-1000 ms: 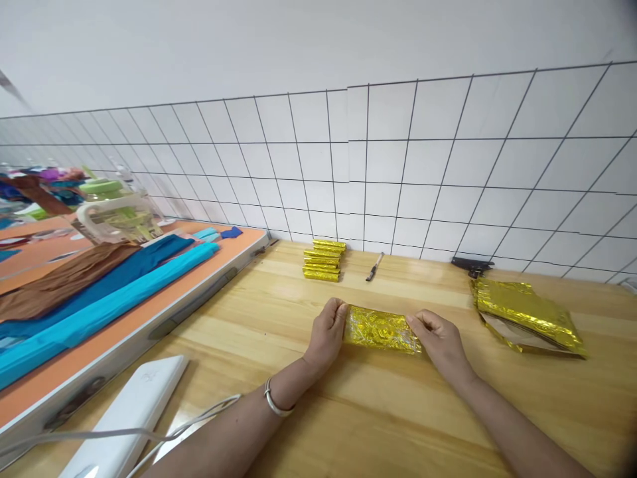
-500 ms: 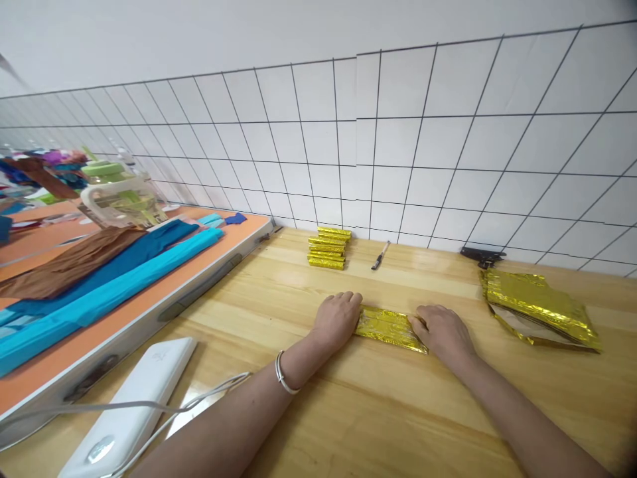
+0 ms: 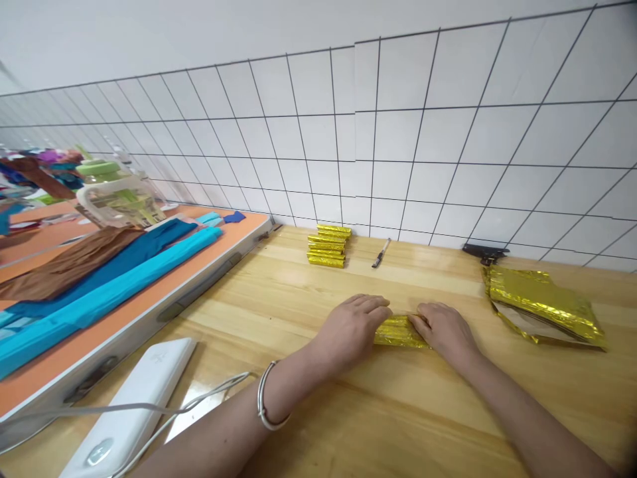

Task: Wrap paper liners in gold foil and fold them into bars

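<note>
A strip of shiny gold foil paper lies crosswise on the wooden table, creased along its length. My left hand, with a silver bangle at the wrist, covers the strip's left part. Its fingers are together and bent over the far edge, and its thumb is hidden. At the other end my right hand grips the strip, thumb on top and fingers curled at the far side. Behind the hands sits a small stack of folded gold foil pieces, with a pen to its right.
A larger pile of gold foil sheets lies at the right, beside a black clip. On the left are a white power bank-like device with cables, an orange-topped surface with folded cloths, and a lidded bottle. A gridded wall bounds the back.
My left hand has slid right along the foil strip, covering more of it and coming closer to my right hand. The right hand stays at its end. The view has shifted slightly.
</note>
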Tool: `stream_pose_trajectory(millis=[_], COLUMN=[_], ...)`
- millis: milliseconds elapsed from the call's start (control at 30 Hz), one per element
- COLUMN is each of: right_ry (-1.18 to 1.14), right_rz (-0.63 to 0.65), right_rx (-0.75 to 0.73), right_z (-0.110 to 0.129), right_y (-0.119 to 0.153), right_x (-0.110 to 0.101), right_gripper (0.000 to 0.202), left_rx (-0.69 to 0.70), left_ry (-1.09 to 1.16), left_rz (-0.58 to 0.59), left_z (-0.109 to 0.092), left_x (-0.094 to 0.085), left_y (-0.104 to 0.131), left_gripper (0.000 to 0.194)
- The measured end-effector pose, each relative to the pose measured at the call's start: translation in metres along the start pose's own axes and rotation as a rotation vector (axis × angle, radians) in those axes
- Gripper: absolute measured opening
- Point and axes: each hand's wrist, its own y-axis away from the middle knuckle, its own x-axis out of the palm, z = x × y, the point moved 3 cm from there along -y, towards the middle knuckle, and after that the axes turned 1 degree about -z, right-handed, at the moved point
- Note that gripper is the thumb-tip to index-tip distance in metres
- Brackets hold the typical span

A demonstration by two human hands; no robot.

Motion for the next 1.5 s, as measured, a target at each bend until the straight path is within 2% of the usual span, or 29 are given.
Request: stream_pose_trajectory(millis=[100, 200, 267, 533, 667, 800, 967, 1100, 1167, 1233, 1300, 1400, 1500], right_ry=[0.001, 0.005, 0.013, 0.041, 0.071, 0.135, 0.150, 0.123, -0.010, -0.148, -0.223, -0.247, -0.214], right_rz=[0.002, -0.003, -0.007, 0.003, -0.017, -0.042, -0.093, -0.155, -0.171, -0.088, 0.003, 0.063, 0.087], right_rx=[-0.003, 0.010, 0.024, 0.074, 0.081, 0.180, 0.249, 0.198, 0.047, -0.109, -0.190, -0.168, -0.135], right_z=[-0.002, -0.003, -0.003, -0.002, -0.008, -0.026, -0.039, -0.018, 0.004, 0.024, 0.036, 0.037, 0.033], right_y=[0.000, 0.000, 0.001, 0.004, 0.002, -0.002, -0.003, 0.002, 0.005, 0.008, 0.011, 0.014, 0.015], right_x=[0.002, 0.002, 0.000, -0.002, 0.001, 0.003, -0.004, -0.014, -0.013, -0.005, 0.005, 0.015, 0.018], right_gripper=[0.028, 0.028, 0.028, 0.029, 0.030, 0.033, 0.028, 0.030, 0.039, 0.047, 0.052, 0.057, 0.065], left_rx=[0.049, 0.073, 0.069, 0.069, 0.086, 0.113, 0.115, 0.100, 0.109, 0.123, 0.132, 0.141, 0.117], left_ry=[-0.009, -0.022, -0.031, -0.092, -0.093, -0.093, -0.103, -0.104, -0.079, -0.051, -0.014, 0.123, 0.358], left_rz=[0.091, 0.214, 0.240, 0.214, 0.229, 0.216, 0.185, 0.169, 0.162, 0.140, 0.121, 0.106, 0.081], left_z=[-0.007, -0.011, -0.011, -0.016, -0.011, -0.002, -0.007, -0.013, -0.015, -0.015, -0.012, -0.002, 0.013], left_x=[0.015, 0.037, 0.045, 0.046, 0.050, 0.060, 0.069, 0.071, 0.073, 0.073, 0.072, 0.066, 0.059], left_y=[0.002, 0.010, 0.016, 0.027, 0.017, -0.006, -0.021, -0.017, -0.015, -0.016, -0.019, -0.023, -0.027], left_gripper=[0.041, 0.060, 0.071, 0.076, 0.077, 0.074, 0.079, 0.077, 0.073, 0.066, 0.062, 0.056, 0.040])
